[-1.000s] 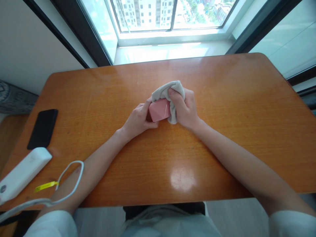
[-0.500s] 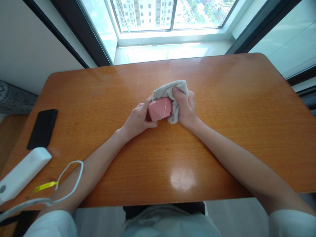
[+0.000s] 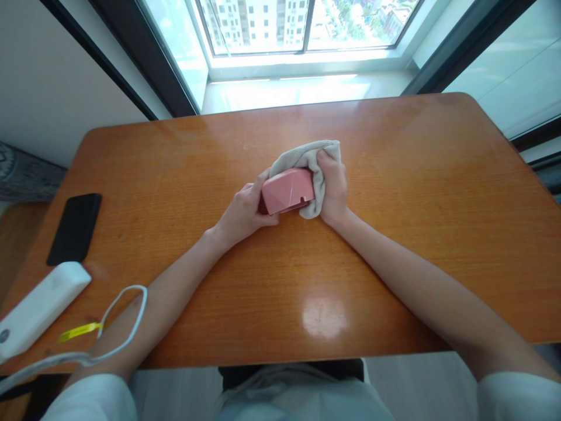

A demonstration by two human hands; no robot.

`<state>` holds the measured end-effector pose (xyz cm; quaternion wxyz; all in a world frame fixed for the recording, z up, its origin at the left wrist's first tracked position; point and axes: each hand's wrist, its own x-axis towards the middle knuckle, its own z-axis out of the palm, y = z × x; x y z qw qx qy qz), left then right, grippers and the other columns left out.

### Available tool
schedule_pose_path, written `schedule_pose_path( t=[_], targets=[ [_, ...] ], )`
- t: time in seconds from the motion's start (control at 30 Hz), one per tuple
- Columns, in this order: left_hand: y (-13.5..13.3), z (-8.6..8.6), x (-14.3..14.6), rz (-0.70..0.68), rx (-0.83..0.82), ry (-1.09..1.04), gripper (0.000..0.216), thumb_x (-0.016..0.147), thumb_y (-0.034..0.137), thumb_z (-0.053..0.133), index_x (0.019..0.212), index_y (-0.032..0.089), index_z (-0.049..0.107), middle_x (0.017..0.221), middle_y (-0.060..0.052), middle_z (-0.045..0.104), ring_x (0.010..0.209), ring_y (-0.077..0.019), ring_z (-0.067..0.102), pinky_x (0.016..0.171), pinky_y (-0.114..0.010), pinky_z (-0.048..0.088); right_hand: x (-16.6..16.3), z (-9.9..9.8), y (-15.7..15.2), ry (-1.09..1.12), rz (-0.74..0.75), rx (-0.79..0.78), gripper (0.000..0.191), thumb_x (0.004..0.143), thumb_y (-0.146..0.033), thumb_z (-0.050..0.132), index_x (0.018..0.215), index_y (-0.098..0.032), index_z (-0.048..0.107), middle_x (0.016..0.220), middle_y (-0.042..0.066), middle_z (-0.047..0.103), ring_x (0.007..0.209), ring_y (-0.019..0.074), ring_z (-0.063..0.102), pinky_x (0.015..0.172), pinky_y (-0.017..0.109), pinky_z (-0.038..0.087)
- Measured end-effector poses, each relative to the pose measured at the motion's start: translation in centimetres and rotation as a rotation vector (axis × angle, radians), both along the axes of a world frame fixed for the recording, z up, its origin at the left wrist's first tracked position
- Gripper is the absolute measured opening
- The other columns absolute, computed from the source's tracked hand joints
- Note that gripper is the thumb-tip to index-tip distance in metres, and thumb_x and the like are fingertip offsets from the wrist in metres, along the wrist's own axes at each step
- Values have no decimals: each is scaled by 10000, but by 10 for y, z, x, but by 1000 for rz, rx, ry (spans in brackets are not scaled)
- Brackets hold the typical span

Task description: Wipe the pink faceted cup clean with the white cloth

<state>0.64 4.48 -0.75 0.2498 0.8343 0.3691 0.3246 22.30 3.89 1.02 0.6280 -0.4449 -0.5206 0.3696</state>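
Observation:
A small pink object with angular facets (image 3: 287, 192) is held above the middle of the table; it looks like a hard case with a small notch at its lower right edge. My left hand (image 3: 249, 206) grips its left end, thumb below and fingers over the top. A light grey cloth (image 3: 302, 154) drapes along its far side and wraps its right end. My right hand (image 3: 333, 182) clutches the cloth in closed fingers, against the right end of the pink object. The far side of the object is hidden by the cloth.
On the left of the wooden table (image 3: 416, 234) lie a black phone-like slab (image 3: 74, 228) and a long white device (image 3: 41, 310). A white cable (image 3: 142, 318) with a yellow tag (image 3: 80, 331) loops over my left forearm. A window (image 3: 302, 29) is beyond the far edge.
My right hand has slid slightly right with the cloth, baring more of the pink object's right end and its notch. My left hand has barely moved.

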Motion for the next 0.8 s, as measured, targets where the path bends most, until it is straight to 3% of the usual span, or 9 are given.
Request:
schedule_pose_path(
  t=[0.17,0.33,0.57,0.67,0.8],
  targets=[
    [0,0,-1,6,10,21,930,758,148,823,1622,225,485,1087,-57,750,924,-232,688,867,-361,592,-1,-6,6,-116,-17,-21,510,1051,-753,538,902,-279,652,820,53,685,938,308,738,760,458,607],
    [1,-2,-2,11,20,30,907,768,154,817,1611,230,490,1104,-59,752,940,-230,691,873,-354,594,-4,-5,13,-243,7,41,501,1025,-751,598,900,-267,638,791,34,652,880,270,710,733,410,578],
    [0,-1,-2,-4,-2,27,875,797,176,808,1607,204,479,1144,-80,750,974,-242,699,907,-373,593,-8,6,13,-257,18,37,534,1003,-776,614,852,-264,606,744,23,632,843,254,696,708,374,546],
    [0,-2,-3,-23,-33,19,914,823,200,815,1646,216,418,1296,-119,738,1083,-272,713,989,-420,597,-6,4,11,-180,-13,29,545,1037,-764,553,810,-270,568,719,16,599,799,244,677,686,373,543],
    [2,-4,-4,-58,-61,27,954,877,319,841,1681,206,341,1557,-210,620,1376,-370,644,1185,-547,530,-2,3,7,-50,-65,4,557,1074,-721,494,737,-278,480,696,-6,532,669,198,573,618,357,505]
  ],
)
